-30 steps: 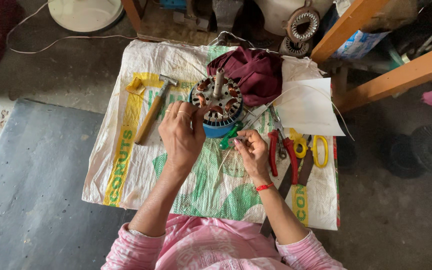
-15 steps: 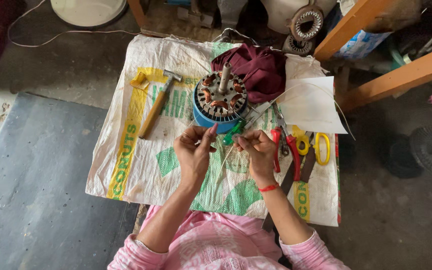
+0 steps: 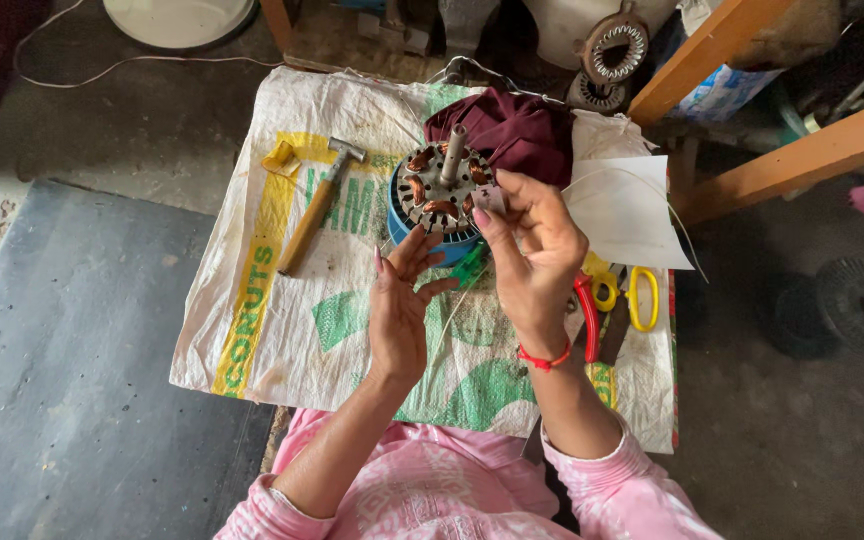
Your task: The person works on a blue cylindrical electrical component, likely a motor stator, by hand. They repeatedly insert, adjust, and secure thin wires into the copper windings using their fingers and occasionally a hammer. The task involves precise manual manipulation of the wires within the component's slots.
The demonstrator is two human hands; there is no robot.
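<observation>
A round motor stator [image 3: 439, 203] with copper windings, a blue base and an upright metal shaft stands on a white woven sack [image 3: 282, 310]. My right hand [image 3: 534, 255], with a red thread at the wrist, pinches a small pale slip [image 3: 493, 199] at the stator's right rim. My left hand [image 3: 401, 308] is raised just below the stator, palm turned inward, fingers apart and holding nothing. A green-handled tool [image 3: 469, 266] lies between my hands, mostly hidden. A thin pale strand [image 3: 449, 312] hangs beneath them.
A wooden-handled hammer [image 3: 316, 207] lies left of the stator. A maroon cloth [image 3: 517, 128] and white sheet [image 3: 624, 215] lie behind and right. Red-handled pliers [image 3: 587, 312] and yellow-handled scissors [image 3: 642, 297] sit by my right wrist. Wooden beams [image 3: 802, 150] cross the right side.
My right hand has lifted from near the green tool up to the stator's rim, holding the pale slip. My left hand has opened and drawn slightly apart from it.
</observation>
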